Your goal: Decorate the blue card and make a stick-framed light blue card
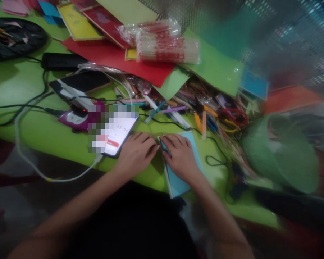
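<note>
A light blue card [176, 181] lies on the green table near its front edge, with a thin pale stick [167, 175] along its left side. My right hand [180, 155] rests on the card, fingers spread over its upper part and fingertips near the left edge. Just left of the card is my left hand [137, 154], its fingers curled and the thumb close to the index finger. Whatever it may pinch is too small to make out. A lit phone [118, 133] showing 23:52 lies beside my left wrist, with a white cable plugged in.
Behind my hands lie pens, scissors [202, 111] and many thin sticks. Farther back are coloured sheets and a plastic-wrapped bundle of sticks [167, 48]. A green bowl-shaped container [283, 154] stands at right. Cables and a power bank-like black block [60, 61] are at left.
</note>
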